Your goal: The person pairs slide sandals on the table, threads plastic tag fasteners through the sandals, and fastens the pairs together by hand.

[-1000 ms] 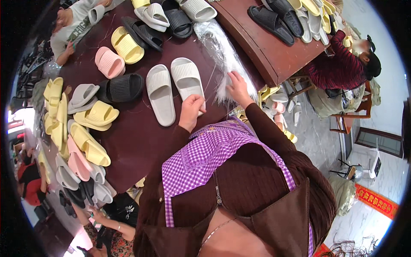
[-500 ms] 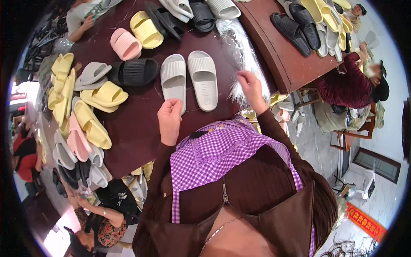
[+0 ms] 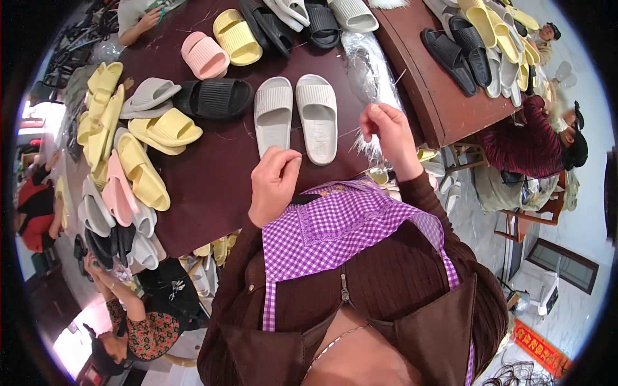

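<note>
Left hand [image 3: 275,183]: fingers are being held curled, the thumb lying near the index finger; whether anything is being pinched cannot be told. Right hand [image 3: 391,134]: fingers are being bent inward toward the thumb; a hold on any fine strand cannot be confirmed.

Pale grey slippers, 2 in number, are being displayed side by side, soles down, toes pointing away from the body. The heel of the left slipper [image 3: 273,112] is being overlapped by the left hand; contact cannot be judged. The right slipper [image 3: 318,122] is being left untouched between the 2 hands, with the right hand being held beside it.

Both straps are being marked by straight, lengthwise ribs; outlines are rounded, surfaces matte. The right footbed is being marked by molded lettering.

Beyond the right hand, a bundle of fine white strands and clear, crinkled plastic [image 3: 365,61] is being supported by the smooth, dark red-brown table [image 3: 206,174]. Loose threads are being scattered over it. To the left, a ribbed black slipper [image 3: 222,98] is being seen; farther off, 1 pink slipper [image 3: 206,56] and 1 yellow slipper [image 3: 238,40] are being placed close together.
</note>
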A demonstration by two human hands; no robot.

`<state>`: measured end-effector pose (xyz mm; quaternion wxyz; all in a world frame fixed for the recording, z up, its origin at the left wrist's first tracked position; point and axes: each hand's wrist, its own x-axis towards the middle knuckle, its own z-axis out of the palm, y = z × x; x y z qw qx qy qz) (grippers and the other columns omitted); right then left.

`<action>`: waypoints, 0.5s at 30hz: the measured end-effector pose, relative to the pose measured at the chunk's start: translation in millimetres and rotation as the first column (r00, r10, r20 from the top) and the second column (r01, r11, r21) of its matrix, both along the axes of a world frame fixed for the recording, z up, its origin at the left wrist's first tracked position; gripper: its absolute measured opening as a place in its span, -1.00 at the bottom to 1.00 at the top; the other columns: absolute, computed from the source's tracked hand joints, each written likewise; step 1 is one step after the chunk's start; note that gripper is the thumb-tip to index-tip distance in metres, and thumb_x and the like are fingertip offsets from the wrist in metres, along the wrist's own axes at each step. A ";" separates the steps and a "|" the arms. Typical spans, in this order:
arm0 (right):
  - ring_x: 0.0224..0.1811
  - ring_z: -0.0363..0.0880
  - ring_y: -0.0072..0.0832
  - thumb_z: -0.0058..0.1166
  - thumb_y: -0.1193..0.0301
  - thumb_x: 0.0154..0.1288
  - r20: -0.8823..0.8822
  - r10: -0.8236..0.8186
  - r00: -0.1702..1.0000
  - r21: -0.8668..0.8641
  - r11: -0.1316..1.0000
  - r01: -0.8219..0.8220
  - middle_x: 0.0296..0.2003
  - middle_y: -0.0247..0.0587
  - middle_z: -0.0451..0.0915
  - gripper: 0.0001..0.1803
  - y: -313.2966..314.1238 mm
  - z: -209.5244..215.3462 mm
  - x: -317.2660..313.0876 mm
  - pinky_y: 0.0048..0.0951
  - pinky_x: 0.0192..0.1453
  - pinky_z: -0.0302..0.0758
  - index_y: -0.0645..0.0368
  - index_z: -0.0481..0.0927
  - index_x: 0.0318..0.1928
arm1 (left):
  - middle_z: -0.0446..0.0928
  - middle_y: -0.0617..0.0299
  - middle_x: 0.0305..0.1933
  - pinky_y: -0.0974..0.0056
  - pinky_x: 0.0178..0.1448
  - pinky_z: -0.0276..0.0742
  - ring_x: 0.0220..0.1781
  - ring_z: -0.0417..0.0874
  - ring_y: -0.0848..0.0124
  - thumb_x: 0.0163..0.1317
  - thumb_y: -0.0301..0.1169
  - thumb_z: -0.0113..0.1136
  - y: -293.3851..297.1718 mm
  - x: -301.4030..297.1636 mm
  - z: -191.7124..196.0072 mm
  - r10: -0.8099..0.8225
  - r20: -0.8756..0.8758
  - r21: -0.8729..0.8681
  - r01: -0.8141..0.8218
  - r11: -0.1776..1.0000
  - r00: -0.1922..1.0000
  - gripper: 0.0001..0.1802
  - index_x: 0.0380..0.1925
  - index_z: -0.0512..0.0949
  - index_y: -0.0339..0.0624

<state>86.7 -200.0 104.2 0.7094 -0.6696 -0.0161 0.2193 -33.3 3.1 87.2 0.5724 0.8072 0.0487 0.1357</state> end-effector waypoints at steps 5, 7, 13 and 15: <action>-0.70 0.32 -0.60 -0.10 0.31 0.32 -0.261 0.258 0.930 -0.159 0.939 -0.305 -0.70 -0.35 0.40 -0.67 -2.4 -45.5 -3.5 -0.58 -0.60 0.23 0.23 0.46 -0.55 | 0.44 0.13 -0.43 0.22 -0.33 0.46 -0.40 0.51 0.17 0.04 -0.57 0.16 1.6 -9.3 -18.7 -0.119 0.194 0.294 0.058 0.954 0.974 -0.91 -0.40 0.52 -0.24; -0.72 0.31 -0.60 -0.09 0.30 0.30 -0.351 0.261 0.899 -0.219 0.911 -0.350 -0.71 -0.35 0.39 -0.67 7.7 -70.6 -11.8 -0.57 -0.64 0.22 0.23 0.46 -0.55 | 0.44 0.14 -0.43 0.20 -0.31 0.47 -0.39 0.51 0.16 0.02 -0.57 0.17 2.0 -14.9 -37.2 -0.164 0.224 0.394 0.065 0.917 0.961 -0.90 -0.41 0.52 -0.22; -0.77 0.33 -0.56 -0.09 0.30 0.25 -0.472 0.282 0.835 -0.362 0.802 -0.475 -0.72 -0.32 0.41 -0.69 27.8 -134.9 2.5 -0.52 -0.72 0.23 0.23 0.46 -0.56 | 0.43 0.11 -0.44 0.18 -0.29 0.47 -0.35 0.53 0.14 0.03 -0.54 0.15 4.6 -18.7 -81.6 -0.147 0.051 0.423 0.111 0.899 0.988 -0.94 -0.46 0.49 -0.23; -0.78 0.37 -0.53 -0.09 0.31 0.23 -0.433 0.329 0.839 -0.426 0.746 -0.512 -0.71 -0.30 0.43 -0.70 34.8 -142.8 18.1 -0.50 -0.74 0.25 0.25 0.47 -0.56 | 0.44 0.10 -0.44 0.16 -0.30 0.47 -0.36 0.53 0.12 0.04 -0.53 0.15 5.3 -11.7 -94.1 -0.132 0.041 0.428 0.102 0.898 0.990 -0.95 -0.47 0.49 -0.25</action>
